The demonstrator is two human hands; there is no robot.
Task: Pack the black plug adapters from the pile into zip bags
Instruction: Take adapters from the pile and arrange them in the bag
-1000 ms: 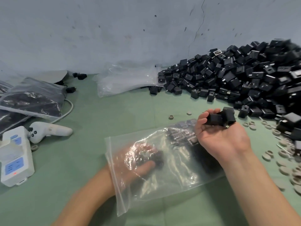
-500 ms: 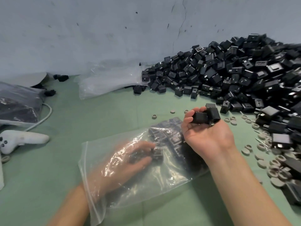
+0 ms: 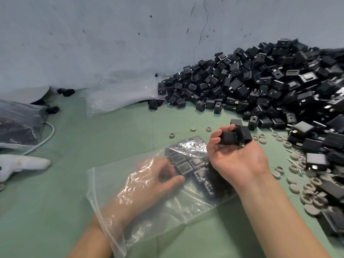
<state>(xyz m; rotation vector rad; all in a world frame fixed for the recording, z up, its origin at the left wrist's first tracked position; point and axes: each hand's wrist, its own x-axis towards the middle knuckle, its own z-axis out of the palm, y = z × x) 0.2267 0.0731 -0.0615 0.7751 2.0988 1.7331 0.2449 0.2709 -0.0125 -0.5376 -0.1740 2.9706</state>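
Observation:
A clear zip bag (image 3: 167, 211) lies flat on the green table, with rows of black plug adapters (image 3: 193, 164) inside its far end. My left hand (image 3: 152, 183) is inside the bag, seen through the plastic. Its fingers curl over a dark shape next to those rows that looks like one adapter. My right hand (image 3: 236, 159) is palm up just above the bag's right end and grips a small cluster of black adapters (image 3: 234, 136) in its fingers. The big pile of black adapters (image 3: 270, 86) fills the right side against the wall.
Several grey round caps (image 3: 297, 183) are scattered along the pile's near edge. A stack of empty clear bags (image 3: 119, 94) lies at the back. Filled bags (image 3: 16, 127), a white cable (image 3: 48, 135) and a white controller (image 3: 22, 164) are at the left.
My left hand has pushed deeper into the bag, up to the rows of adapters. My right hand still holds its cluster in about the same place. The view has swung slightly right.

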